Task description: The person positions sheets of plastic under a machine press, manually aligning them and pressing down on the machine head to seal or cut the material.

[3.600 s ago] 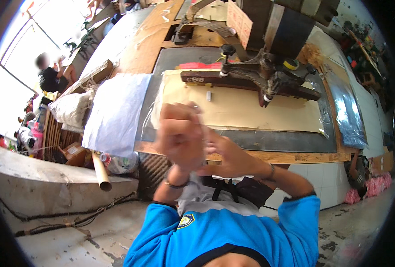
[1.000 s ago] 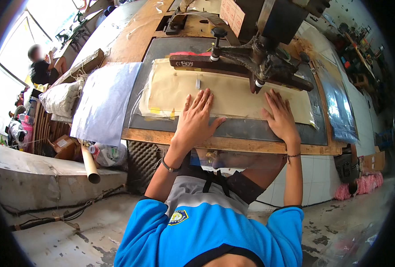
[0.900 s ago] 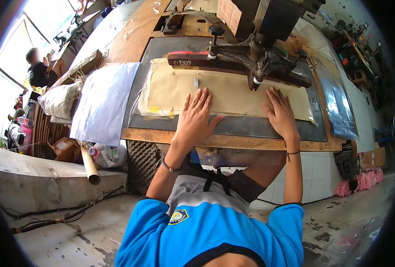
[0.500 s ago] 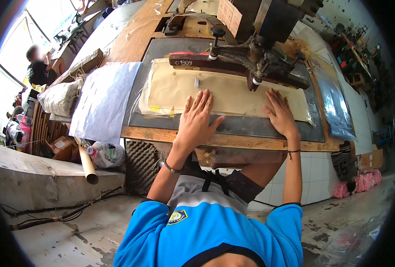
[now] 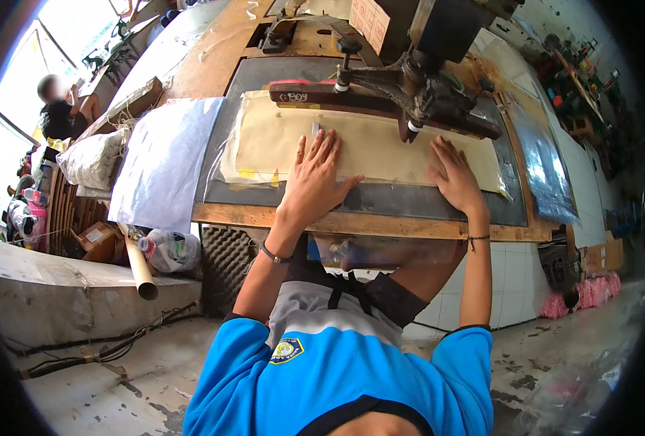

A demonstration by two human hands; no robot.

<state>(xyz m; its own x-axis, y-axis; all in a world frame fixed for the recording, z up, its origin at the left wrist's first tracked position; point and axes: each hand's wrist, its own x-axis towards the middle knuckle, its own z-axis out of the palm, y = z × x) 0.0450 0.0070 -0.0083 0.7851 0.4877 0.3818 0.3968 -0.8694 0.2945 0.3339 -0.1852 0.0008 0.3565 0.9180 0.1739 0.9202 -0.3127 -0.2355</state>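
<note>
A cream sheet (image 5: 388,152) with yellow tape at its front-left corner lies on the dark grey pad of the worktable. Clear film sticks out past its edges. My left hand (image 5: 314,174) rests flat on its front part, fingers stretched away from me and thumb out to the right. Right at those fingertips is a small grey metal piece (image 5: 316,128). My right hand (image 5: 455,174) lies flat nearer the sheet's right end, its fingers spread a little. Beyond both hands, a long dark bar (image 5: 381,107) on a black machine head (image 5: 424,80) spans above the sheet.
Left of the pad lies a stack of clear plastic sheets (image 5: 164,160); bluish plastic (image 5: 544,167) lies at the right. A wooden edge (image 5: 381,224) runs along the table's front. A cardboard tube (image 5: 141,269) leans at lower left. Another person (image 5: 59,112) sits at far left.
Both hands stay flat on the cream sheet. My left hand sits slightly farther forward, its fingertips now at the small metal piece. The view has shifted slightly.
</note>
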